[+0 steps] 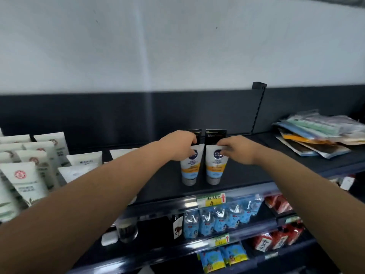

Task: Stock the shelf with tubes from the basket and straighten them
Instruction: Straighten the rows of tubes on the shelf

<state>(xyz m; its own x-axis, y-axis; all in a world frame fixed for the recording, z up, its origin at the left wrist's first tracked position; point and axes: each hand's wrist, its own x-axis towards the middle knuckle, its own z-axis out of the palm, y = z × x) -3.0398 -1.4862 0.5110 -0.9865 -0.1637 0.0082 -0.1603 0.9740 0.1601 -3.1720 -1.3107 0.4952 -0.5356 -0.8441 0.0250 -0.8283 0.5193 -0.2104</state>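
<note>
Progress looks early: your left hand (pixel 180 144) grips the left tube (pixel 190 169), your right hand (pixel 237 149) pinches the right tube (pixel 214 167), both upright on the shelf (pixel 248 175), straightening unfinished, basket unseen.

We've got both arms out over the dark shelf (pixel 246 171). Our left hand (pixel 178 144) grips the top of the left tube (pixel 190 169) and our right hand (pixel 240 149) pinches the right tube (pixel 213 168). Both stand cap-down, side by side, with black tubes (pixel 216 135) just behind and white tubes (pixel 29 155) off left.
</note>
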